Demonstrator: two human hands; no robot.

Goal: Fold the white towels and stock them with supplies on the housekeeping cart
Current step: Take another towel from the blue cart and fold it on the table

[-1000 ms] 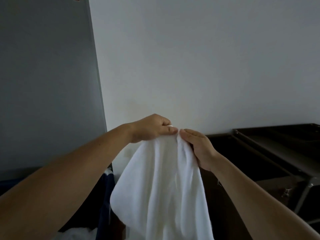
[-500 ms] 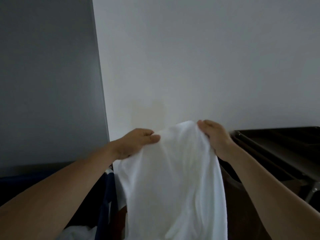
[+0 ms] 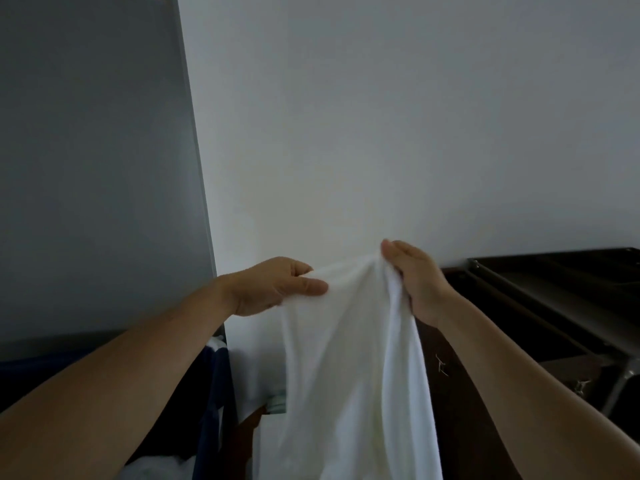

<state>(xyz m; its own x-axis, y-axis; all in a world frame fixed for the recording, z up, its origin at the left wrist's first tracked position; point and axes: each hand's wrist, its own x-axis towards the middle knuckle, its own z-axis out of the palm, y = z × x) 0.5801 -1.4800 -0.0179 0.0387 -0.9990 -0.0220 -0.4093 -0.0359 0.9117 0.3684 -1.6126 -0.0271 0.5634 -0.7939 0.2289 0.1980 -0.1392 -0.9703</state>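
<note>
A white towel (image 3: 353, 368) hangs in front of me from its top edge and runs out of the bottom of the frame. My left hand (image 3: 273, 285) pinches the top edge on the left, thumb on the near side. My right hand (image 3: 414, 275) grips the top edge on the right, fingers curled over the cloth. The hands are about a hand's width apart and the edge between them sags a little. The dark housekeeping cart (image 3: 561, 292) stands at the right, its top tray level with my right hand.
A plain white wall fills the background, with a grey panel (image 3: 93, 168) at the left. Below my left arm is a dark blue laundry bag (image 3: 214, 393) with more white linen (image 3: 152, 469) showing at the bottom. A dark wooden unit (image 3: 464, 393) lies behind the towel.
The hands began together at the towel's top, then drew apart along its edge, spreading the cloth. Between half a second ago and now the right hand rose slightly and the view shifted a little.
</note>
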